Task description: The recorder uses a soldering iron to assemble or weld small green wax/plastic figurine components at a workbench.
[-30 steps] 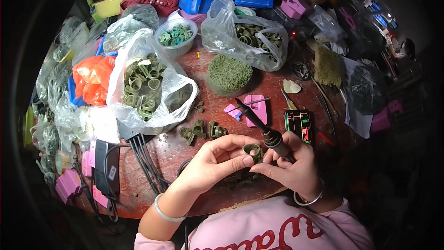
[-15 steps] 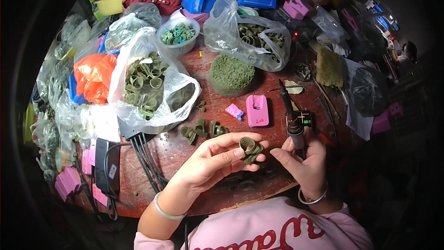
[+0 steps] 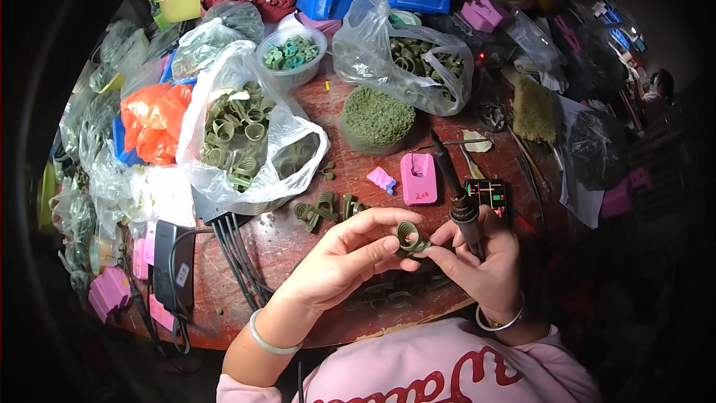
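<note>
Red tabletop (image 3: 321, 119), worn and scuffed, under everything. Clear plastic bag (image 3: 280, 190) at left, open, full of green coiled pieces; a second clear bag (image 3: 358, 56), far side, holds more of the same. Left hand (image 3: 328, 261) over the near edge, thumb and fingers clamped on one piece. Right hand (image 3: 483, 272) beside it, fingers closed round a dark pen-like tool (image 3: 465, 213); tip points up and away, apart from the piece. Tub of green granules (image 3: 378, 118) between the bags, toward the middle. Black device with lit screen (image 3: 488, 195) just beyond the right hand, partly hidden. Pink block (image 3: 419, 188) just left of the tool. Loose green pieces (image 3: 324, 205) near the left hand. Smallest: ringed green piece (image 3: 409, 237) between both hands, right thumb tip at its right end; whether that thumb pinches it, cannot tell.
</note>
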`<state>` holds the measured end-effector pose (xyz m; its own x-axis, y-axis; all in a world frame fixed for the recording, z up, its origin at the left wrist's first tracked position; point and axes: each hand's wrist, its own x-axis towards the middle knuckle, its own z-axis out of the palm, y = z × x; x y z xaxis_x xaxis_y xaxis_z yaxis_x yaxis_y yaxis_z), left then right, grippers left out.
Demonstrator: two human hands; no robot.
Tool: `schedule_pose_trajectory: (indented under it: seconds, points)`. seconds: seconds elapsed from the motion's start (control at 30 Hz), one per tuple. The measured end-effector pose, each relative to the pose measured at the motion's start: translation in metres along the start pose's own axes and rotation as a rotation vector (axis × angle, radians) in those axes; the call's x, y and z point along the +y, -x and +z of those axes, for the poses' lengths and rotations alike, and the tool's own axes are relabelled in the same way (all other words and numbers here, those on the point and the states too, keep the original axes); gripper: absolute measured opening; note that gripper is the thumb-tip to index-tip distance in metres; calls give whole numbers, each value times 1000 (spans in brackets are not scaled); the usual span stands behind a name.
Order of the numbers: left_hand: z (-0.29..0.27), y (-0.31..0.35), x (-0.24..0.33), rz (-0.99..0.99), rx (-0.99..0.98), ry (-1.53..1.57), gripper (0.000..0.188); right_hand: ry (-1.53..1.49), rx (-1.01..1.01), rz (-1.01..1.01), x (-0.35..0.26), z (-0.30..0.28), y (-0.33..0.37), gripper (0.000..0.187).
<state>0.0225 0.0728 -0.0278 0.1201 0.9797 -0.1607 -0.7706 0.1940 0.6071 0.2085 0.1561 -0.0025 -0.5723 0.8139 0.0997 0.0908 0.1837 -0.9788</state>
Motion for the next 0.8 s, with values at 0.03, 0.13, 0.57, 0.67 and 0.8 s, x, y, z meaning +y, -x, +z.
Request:
schedule_pose_trajectory:
  seconds: [0.03,0.13,0.57,0.67,0.8]
  points:
    - [0,0,0,-4,0,-10,32,0,-2,0,1,0,0,26]
    - [-1,0,0,-17,5,-46,35,5,14,0,3,-1,1,25]
    - [-3,0,-1,15,-9,-141,40,-10,0,-56,9,-2,2,26]
    - [-2,1,0,9,-5,-147,40,-17,2,-61,10,0,4,26]
    - [0,1,0,10,15,-151,40,24,1,-111,8,0,4,27]
